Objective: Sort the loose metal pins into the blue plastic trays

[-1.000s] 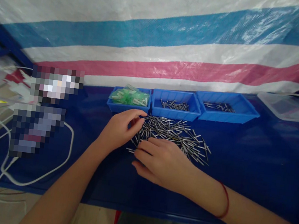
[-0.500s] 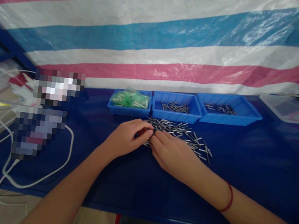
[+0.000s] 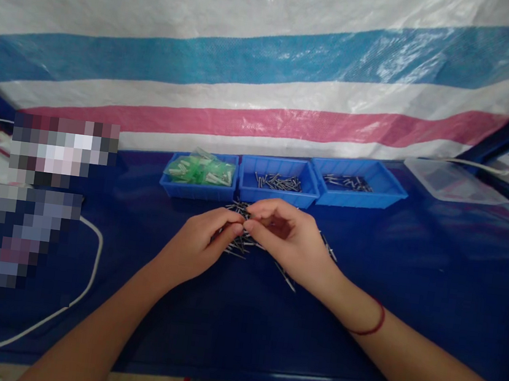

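My left hand is closed in a pinch, thumb against forefinger, above a loose pile of slim silvery metal pins that look like blind rivets. Opposite it, my right hand, with a red cord on the wrist, also pinches thumb to forefinger. The fingertips of both hands meet or nearly meet. Whatever is between them is too small and too covered to make out. My right hand hides much of the pile, with a few pins showing past its edges.
Behind the pile stand three blue bins: the left bin holds green-and-clear plastic bags, the middle bin and right bin hold metal pins. A clear plastic lid lies at right. A white cable loops across the blue table at left.
My right hand has turned, so its thumb now shows, and it covers more of the pile. The camera view has shifted, moving the bins leftward. Both hands stay together over the pins.
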The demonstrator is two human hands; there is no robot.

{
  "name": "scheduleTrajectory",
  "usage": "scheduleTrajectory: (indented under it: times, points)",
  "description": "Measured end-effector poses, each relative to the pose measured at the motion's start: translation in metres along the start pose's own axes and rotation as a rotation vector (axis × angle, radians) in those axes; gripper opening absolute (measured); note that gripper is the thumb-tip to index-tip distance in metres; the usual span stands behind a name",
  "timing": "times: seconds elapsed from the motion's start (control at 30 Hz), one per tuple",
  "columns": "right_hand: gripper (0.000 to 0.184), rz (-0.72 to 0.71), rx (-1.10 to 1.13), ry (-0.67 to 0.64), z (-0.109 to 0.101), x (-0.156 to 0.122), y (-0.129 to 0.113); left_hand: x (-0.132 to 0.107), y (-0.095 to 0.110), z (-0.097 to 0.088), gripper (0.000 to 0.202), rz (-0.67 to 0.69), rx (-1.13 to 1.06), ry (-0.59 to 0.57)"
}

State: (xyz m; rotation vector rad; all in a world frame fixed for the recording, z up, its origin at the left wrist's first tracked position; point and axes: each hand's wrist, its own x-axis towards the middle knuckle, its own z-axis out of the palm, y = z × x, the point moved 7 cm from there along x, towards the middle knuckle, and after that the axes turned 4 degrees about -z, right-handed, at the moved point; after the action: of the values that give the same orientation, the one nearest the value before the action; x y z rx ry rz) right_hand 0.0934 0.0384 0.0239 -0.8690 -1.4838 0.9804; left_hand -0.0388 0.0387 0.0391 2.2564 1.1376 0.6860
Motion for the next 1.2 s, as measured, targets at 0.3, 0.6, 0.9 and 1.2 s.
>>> scheduleTrajectory:
  times: [0.3,0.6,0.9,1.2]
  points:
    - [0.01,0.069,0.113,0.003,0.001,0.0,-0.003,-0.002,0.001,0.003,0.019,-0.04,-0.093,-0.019]
    - [0.009,-0.145,-0.185,-0.073,-0.003,0.004,-0.021,-0.001,-0.007,-0.006,0.016,-0.09,-0.059,0.161]
    - [0.023,-0.022,-0.176,0.234,-0.051,0.023,-0.008,-0.002,-0.004,-0.011,0.027,-0.09,0.033,0.22]
    - [0.031,0.32,0.398,0.618,-0.119,0.029,0.026,0.003,-0.013,-0.01,0.019,-0.013,0.22,0.016]
